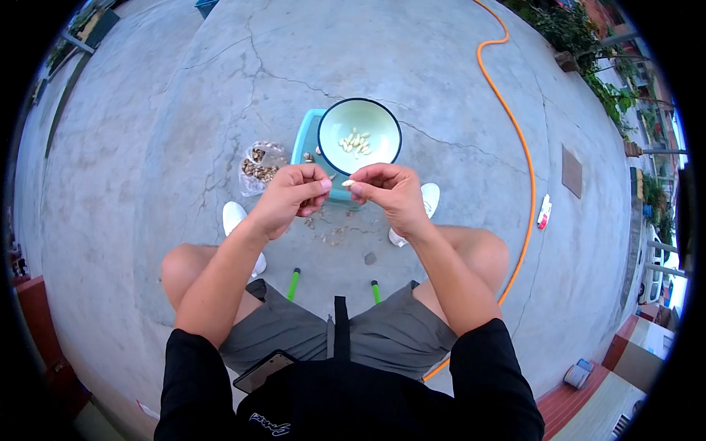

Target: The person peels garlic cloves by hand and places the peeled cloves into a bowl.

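Observation:
My right hand (388,195) pinches a pale peeled garlic clove (348,184) between thumb and fingertips. Close to its left, my left hand (296,195) has thumb and forefinger pressed together. Whether a scrap of skin is between them is too small to tell. Just beyond both hands, a white enamel bowl (382,125) with a dark rim holds several peeled garlic cloves (355,141). Under it is a teal plastic tub (303,140), partly hidden by the bowl and my hands, with a few brownish cloves visible inside.
A clear plastic bag (259,170) of brown unpeeled cloves lies left of the tub. Skin scraps (334,235) litter the concrete between my white shoes (234,217). An orange hose (528,169) runs down the right, near a red-and-white packet (544,212). A phone (263,370) rests on my lap.

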`<state>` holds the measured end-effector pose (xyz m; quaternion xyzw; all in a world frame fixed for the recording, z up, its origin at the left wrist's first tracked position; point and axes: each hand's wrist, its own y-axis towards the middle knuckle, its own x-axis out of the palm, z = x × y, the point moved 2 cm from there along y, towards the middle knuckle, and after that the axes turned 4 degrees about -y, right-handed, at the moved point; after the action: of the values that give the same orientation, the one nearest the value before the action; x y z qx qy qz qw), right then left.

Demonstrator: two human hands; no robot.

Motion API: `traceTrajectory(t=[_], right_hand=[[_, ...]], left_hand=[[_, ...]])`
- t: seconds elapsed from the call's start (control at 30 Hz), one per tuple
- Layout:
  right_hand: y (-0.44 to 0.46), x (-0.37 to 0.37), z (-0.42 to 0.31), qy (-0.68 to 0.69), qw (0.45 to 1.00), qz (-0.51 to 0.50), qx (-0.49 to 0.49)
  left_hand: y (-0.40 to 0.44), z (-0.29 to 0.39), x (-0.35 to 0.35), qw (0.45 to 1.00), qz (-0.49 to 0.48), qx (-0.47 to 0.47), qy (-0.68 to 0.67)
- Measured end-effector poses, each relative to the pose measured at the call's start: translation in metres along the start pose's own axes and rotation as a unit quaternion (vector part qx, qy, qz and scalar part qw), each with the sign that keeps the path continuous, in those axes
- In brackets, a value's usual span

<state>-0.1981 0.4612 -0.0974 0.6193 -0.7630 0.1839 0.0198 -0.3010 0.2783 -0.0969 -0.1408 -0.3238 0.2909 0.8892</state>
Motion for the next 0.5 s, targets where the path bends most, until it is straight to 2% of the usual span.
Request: traceTrajectory(t=[0.03,0.23,0.27,0.4,0.5], right_hand=[[0.001,-0.001,-0.002,0.026,0.999,0.007,-0.023],[-0.001,0.001,-0.002,0.05,0.998,-0.011,-0.021],[-0.001,0.002,-0.003,0.051,0.998,-0.011,-0.02],[-0.003,0.007,-0.003,0.002,1.0,-0.012,-0.012],[-0.005,0.009,-0.003,-0.014,0.999,-0.017,-0.028]], left_hand=[[0.0,0.0,0.001,1.0,-0.001,0.0,0.0],[-0.003,0.002,0.011,1.0,0.014,0.011,-0.015],[-0.004,0.004,0.015,0.999,0.008,0.036,0.011],[-0.003,0.001,0.013,0.994,0.004,0.081,0.067],[-0.005,0.004,0.011,0.993,0.023,0.073,0.089]])
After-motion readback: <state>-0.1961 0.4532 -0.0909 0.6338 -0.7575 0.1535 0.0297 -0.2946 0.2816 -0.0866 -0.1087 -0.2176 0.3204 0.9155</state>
